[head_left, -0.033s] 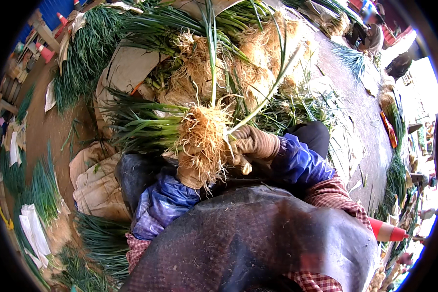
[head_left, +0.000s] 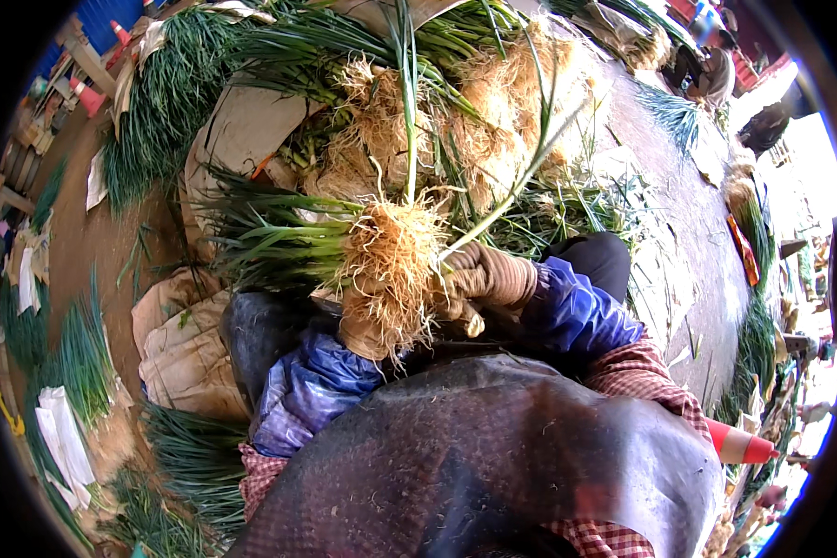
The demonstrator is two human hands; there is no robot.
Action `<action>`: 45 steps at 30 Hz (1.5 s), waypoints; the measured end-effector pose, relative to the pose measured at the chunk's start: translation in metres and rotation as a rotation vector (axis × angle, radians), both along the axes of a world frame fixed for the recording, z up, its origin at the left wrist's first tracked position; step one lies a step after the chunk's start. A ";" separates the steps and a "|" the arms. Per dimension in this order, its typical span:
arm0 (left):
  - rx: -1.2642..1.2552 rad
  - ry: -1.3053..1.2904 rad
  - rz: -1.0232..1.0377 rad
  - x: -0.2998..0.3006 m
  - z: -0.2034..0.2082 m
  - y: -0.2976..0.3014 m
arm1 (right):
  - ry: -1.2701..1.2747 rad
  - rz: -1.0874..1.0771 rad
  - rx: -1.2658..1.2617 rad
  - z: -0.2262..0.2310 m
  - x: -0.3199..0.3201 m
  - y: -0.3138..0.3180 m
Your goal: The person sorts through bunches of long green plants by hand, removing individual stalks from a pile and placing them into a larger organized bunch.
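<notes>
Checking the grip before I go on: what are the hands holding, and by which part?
A bunch of green onions, gripped at its root end. The gloved right hand clasps it beside the roots; the left hand is mostly hidden under them.

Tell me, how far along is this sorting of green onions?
Bundles of greens already lie on the ground to the left. The right hand grips a bunch of green onions by the roots; the left hand is mostly hidden beneath it. A big rooty heap still waits ahead.
</notes>
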State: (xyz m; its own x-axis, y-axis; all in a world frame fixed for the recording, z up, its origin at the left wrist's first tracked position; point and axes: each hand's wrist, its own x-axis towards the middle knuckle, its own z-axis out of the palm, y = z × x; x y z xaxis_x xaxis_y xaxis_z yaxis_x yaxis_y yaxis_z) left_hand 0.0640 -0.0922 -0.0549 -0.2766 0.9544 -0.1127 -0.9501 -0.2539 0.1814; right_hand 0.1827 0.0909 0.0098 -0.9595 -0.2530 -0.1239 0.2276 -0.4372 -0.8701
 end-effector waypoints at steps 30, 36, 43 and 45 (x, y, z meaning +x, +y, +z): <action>0.025 0.238 0.069 -0.029 -0.003 -0.004 | 0.257 -0.212 1.120 0.059 -0.038 -0.002; -0.054 0.590 0.068 -0.043 -0.010 0.000 | 0.502 0.421 1.693 -0.082 -0.014 0.008; 0.007 1.206 0.080 -0.006 -0.019 0.008 | -0.276 -0.562 0.377 0.013 0.041 0.036; 0.125 0.666 -0.071 0.021 0.021 0.020 | -0.078 -0.523 0.488 0.008 0.042 0.028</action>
State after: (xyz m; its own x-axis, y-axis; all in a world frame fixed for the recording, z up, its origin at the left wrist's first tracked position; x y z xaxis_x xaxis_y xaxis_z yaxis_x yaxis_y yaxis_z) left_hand 0.0854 -0.0719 -0.0336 -0.1849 0.9675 0.1724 -0.6612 -0.2522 0.7065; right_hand 0.2249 0.1194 0.0181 -0.9237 0.3390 -0.1784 0.1638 -0.0713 -0.9839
